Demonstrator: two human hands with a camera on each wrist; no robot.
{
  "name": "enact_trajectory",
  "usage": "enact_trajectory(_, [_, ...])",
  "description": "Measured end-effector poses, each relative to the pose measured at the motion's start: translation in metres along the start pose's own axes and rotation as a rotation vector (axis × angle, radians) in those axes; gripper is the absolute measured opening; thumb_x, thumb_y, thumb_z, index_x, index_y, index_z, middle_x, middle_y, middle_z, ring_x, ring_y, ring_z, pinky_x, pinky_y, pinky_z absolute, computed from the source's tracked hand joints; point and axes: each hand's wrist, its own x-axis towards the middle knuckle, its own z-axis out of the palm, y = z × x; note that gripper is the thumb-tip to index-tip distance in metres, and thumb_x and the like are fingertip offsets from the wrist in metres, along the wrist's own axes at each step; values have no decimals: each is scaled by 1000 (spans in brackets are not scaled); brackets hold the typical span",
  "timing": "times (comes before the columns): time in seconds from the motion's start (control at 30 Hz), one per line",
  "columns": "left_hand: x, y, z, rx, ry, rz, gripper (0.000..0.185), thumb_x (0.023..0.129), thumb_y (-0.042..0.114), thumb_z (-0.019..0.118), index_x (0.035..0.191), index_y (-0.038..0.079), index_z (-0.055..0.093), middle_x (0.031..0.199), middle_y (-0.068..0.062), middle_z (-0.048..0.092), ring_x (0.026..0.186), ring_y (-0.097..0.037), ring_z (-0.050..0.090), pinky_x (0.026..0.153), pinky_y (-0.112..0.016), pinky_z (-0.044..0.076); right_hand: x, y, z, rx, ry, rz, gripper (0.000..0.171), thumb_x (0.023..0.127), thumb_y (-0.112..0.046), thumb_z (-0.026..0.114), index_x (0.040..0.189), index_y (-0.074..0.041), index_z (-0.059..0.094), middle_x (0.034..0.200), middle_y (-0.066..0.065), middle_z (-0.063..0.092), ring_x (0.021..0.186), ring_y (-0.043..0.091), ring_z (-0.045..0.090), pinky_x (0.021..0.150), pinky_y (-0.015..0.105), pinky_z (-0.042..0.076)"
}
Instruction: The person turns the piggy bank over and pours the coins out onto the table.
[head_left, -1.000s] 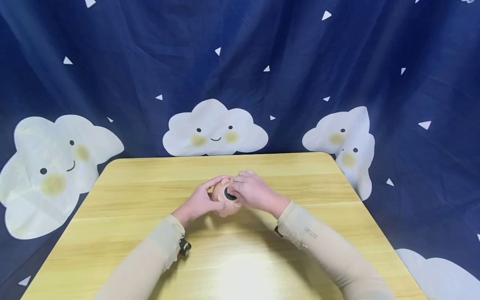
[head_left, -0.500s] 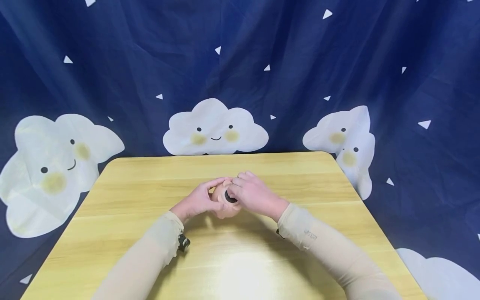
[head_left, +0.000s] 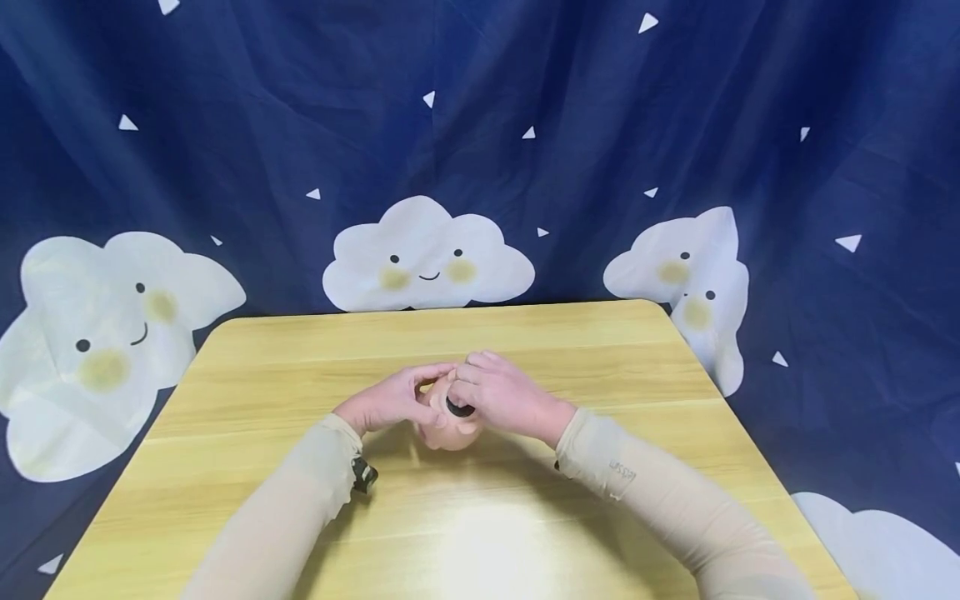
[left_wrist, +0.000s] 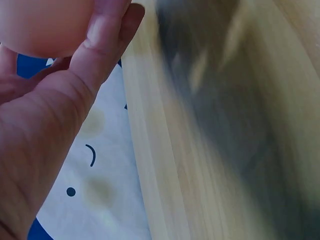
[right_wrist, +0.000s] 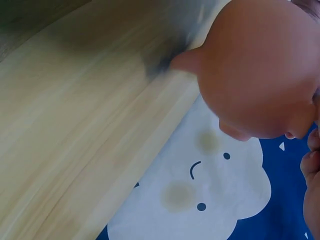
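A round, pink piggy bank (head_left: 452, 437) with short stubs on its body is held above the wooden table, a dark round plug (head_left: 459, 410) facing up. My left hand (head_left: 397, 398) grips its left side, thumb in front and fingers behind. With curled fingers my right hand (head_left: 504, 397) pinches at the plug and hides part of it. In the left wrist view the smooth pink bank (left_wrist: 45, 27) rests against the left hand's fingers. The right wrist view shows the bank's rounded side (right_wrist: 260, 70), with the right hand's fingers (right_wrist: 312, 165) partly seen at the edge.
The light wooden table (head_left: 285, 350) lies under both arms, with a bright glare near its front. Behind it hangs a dark blue curtain (head_left: 480, 150) with smiling clouds. A small black device (head_left: 364, 476) sits at the left wrist.
Both hands and the piggy bank have come slightly lower and nearer the person. The bank has tilted a little, and the right hand's fingers have stayed at the dark plug.
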Motion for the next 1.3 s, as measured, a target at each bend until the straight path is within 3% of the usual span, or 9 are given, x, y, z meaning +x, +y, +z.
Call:
enact_trajectory(0.13, [-2,-2,-2,-19,-43,-25,93,83,15,79,166,20,39,160,-10,52,119,-23,66,85,-34,64,1,-1,0,10,13,-4,25,80,-8,88,86,-21,67,91,-9,66,88,17,56,78,28,48])
enact_trajectory(0.3, [-3,-4,-1,-58,-34,-56,95,85,17,82,168,20,36,161,-12,51,115,-23,68,72,-38,66,0,-2,0,27,-36,54,21,84,-10,87,90,-21,70,91,-10,67,88,15,55,81,27,49])
enact_trajectory(0.47, [-4,-7,2,-73,-20,-75,95,84,16,83,167,22,37,158,-14,53,109,-27,73,69,-38,66,-2,1,-4,207,-98,145,5,93,-18,82,95,-17,78,95,-6,70,89,14,59,83,25,53])
enact_trajectory(0.57, [-4,-8,2,-72,-31,-73,94,85,15,82,168,20,36,154,-18,54,102,-28,76,68,-38,66,-3,5,-7,342,-131,210,5,93,-19,82,96,-16,81,92,-5,69,89,14,60,82,23,54])
enact_trajectory(0.67, [-4,-7,3,-75,-43,-70,93,87,14,82,168,19,36,151,-19,57,97,-29,77,67,-38,66,-4,8,-10,391,-157,234,4,93,-19,83,96,-17,83,91,-4,67,90,13,60,80,23,55])
enact_trajectory(0.83, [-4,-6,3,-83,-45,-69,93,87,14,82,168,19,36,149,-19,58,92,-31,78,67,-39,67,-3,4,-9,276,-147,169,4,96,-19,80,95,-15,80,91,-4,67,90,15,62,81,23,55])
enact_trajectory(1.0, [-5,-6,4,-78,-31,-65,93,86,15,83,167,19,37,151,-18,58,104,-26,74,67,-40,66,-2,-3,-1,133,-104,132,11,90,-16,85,90,-16,74,90,-6,64,86,15,59,78,23,53])
enact_trajectory(1.2, [-4,-10,6,-68,-22,-59,92,85,18,84,166,23,40,160,-10,53,122,-23,65,74,-34,65,-7,-5,5,135,-77,141,14,89,-12,85,91,-16,72,90,-6,63,86,15,58,78,24,53])
enact_trajectory(1.3, [-4,-13,6,-67,-26,-71,92,85,19,84,166,24,41,158,-11,54,119,-25,68,72,-35,65,-8,-5,4,174,-92,153,10,93,-13,82,93,-15,73,91,-5,64,87,15,58,79,23,54])
